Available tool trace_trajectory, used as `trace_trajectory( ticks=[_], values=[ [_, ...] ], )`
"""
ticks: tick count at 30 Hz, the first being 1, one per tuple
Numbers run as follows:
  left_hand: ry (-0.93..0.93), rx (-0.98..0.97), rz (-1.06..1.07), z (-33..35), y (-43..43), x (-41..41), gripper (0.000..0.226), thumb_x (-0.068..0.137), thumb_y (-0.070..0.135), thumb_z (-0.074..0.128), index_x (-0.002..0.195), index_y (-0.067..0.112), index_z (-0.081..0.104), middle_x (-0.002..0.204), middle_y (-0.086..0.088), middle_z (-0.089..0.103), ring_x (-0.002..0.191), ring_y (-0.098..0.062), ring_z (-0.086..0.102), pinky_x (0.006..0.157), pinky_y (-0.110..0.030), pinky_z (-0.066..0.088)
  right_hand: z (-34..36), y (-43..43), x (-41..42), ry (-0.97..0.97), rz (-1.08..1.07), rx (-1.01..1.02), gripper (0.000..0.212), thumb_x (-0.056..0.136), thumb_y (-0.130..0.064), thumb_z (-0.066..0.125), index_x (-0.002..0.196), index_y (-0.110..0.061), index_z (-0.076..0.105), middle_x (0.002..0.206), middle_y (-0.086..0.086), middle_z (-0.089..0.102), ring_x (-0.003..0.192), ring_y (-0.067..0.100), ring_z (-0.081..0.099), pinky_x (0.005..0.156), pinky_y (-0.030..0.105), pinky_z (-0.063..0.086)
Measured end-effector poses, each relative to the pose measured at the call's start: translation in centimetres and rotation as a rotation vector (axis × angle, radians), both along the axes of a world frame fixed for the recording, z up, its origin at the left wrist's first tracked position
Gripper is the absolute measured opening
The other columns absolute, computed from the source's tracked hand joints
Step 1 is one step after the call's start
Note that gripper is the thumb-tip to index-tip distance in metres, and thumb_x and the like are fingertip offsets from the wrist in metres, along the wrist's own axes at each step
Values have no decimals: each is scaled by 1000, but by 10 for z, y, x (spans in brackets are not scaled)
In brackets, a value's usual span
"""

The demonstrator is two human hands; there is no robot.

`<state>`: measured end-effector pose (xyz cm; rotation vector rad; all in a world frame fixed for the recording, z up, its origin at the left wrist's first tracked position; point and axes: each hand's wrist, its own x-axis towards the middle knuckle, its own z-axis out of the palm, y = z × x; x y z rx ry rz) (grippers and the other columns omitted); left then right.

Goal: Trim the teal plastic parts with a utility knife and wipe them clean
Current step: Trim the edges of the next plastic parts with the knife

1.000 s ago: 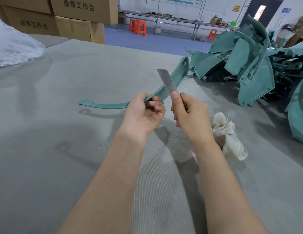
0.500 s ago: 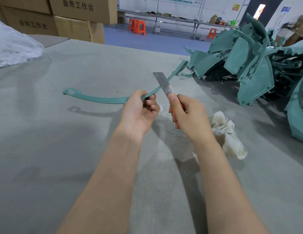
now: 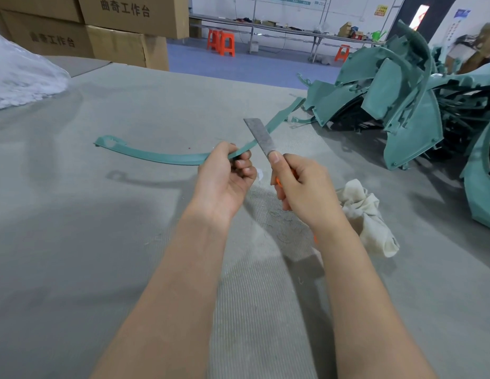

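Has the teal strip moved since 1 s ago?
Yes. On the teal strip the free left end shifted left, away from the cloth, toward the cardboard boxes; the right end stays by the teal pile.

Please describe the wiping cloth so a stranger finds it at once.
On the grey worktable, find the pile of teal plastic parts. Between it and the right hand lies the crumpled rag, the only soft, cream-coloured thing among rigid teal.

Teal strip [image 3: 167, 158], grey blade [image 3: 261, 138], orange handle [image 3: 279, 181], cream rag [image 3: 367, 214].
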<state>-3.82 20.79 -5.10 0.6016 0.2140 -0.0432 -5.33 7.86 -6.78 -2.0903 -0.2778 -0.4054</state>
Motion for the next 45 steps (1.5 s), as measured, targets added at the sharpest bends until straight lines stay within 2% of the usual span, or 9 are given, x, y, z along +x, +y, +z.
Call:
trace_trajectory(
  ticks=[6, 13, 17, 21, 30, 33, 36, 40, 45],
  values=[
    [28, -68, -3, 1, -2, 2, 29, 97, 9, 41, 69, 12, 40, 44, 3, 30, 41, -6, 27, 40, -16, 29, -6, 10, 1, 14, 95, -97, 46, 99, -42, 49, 62, -14, 54, 47, -6, 51, 41, 13, 52, 48, 30, 47],
    [21, 96, -15, -3, -2, 3, 23, 94, 6, 37, 73, 15, 40, 51, 1, 42, 39, -7, 29, 39, -17, 24, -1, 5, 1, 22, 7, 126, 47, 99, -44, 49, 65, -13, 57, 49, -3, 53, 43, 14, 50, 48, 30, 45],
    [-23, 154, 30, -3, -3, 0, 23, 93, 5, 40, 72, 14, 43, 52, 1, 45, 42, -8, 30, 41, -17, 26, 5, 1, 0, -109, -117, 216, 49, 92, -46, 60, 75, -1, 52, 63, 17, 56, 56, 33, 56, 54, 38, 49],
    [-101, 270, 98, -3, -9, -2, 22, 93, 3, 40, 74, 13, 43, 51, 2, 44, 43, -8, 31, 41, -17, 27, 6, 6, -3, -152, -140, 167, 34, 83, -38, 73, 74, -13, 53, 57, -8, 47, 62, 29, 56, 58, 37, 49],
    [-199, 467, 169, -4, -12, -2, 21, 93, 2, 40, 76, 14, 43, 48, 8, 45, 44, -8, 33, 42, -18, 27, 5, 11, -4, -128, -120, 162, 33, 84, -36, 74, 71, -18, 49, 54, -17, 48, 53, 6, 45, 60, 44, 53],
    [-219, 490, 161, -5, -8, -1, 21, 92, 2, 39, 75, 14, 42, 47, 7, 43, 44, -8, 30, 43, -19, 25, 5, 9, -3, -140, -172, 168, 38, 86, -36, 71, 66, -22, 43, 53, -12, 44, 57, 25, 55, 58, 35, 49],
    [-178, 466, 152, -7, -6, 1, 22, 90, 2, 39, 72, 15, 40, 48, 5, 42, 42, -8, 29, 41, -18, 25, 7, 0, 0, -163, -292, 226, 38, 91, -33, 66, 66, -21, 40, 60, 3, 47, 67, 40, 59, 62, 43, 48],
    [-151, 438, 143, -9, -8, 2, 25, 91, 3, 39, 69, 15, 41, 47, 5, 41, 42, -8, 28, 41, -17, 25, 9, -6, 2, -172, -364, 313, 36, 93, -34, 62, 72, -11, 44, 74, 27, 54, 69, 43, 59, 62, 48, 53],
    [-147, 418, 206, -8, -8, 2, 21, 93, 5, 41, 74, 16, 43, 49, 6, 46, 40, -6, 35, 41, -16, 30, 10, 7, -5, -138, -232, 244, 51, 96, -46, 52, 84, 4, 52, 80, 26, 60, 71, 43, 57, 66, 55, 51]
  ],
)
